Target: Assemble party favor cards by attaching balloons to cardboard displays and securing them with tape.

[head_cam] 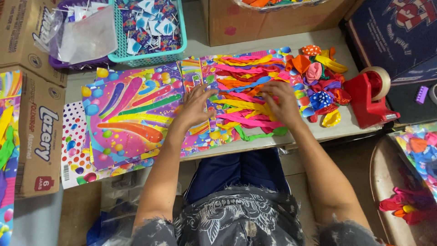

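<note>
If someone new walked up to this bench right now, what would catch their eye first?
Most striking is the row of long balloons in pink, yellow and orange spread across a bright printed card at the middle of the table, with the left hand and right hand pressing on them. Beside them on the right lies a heap of round balloons, then a red tape dispenser.

Tape dispenser [371, 98] right of balloons [248, 98]
</note>
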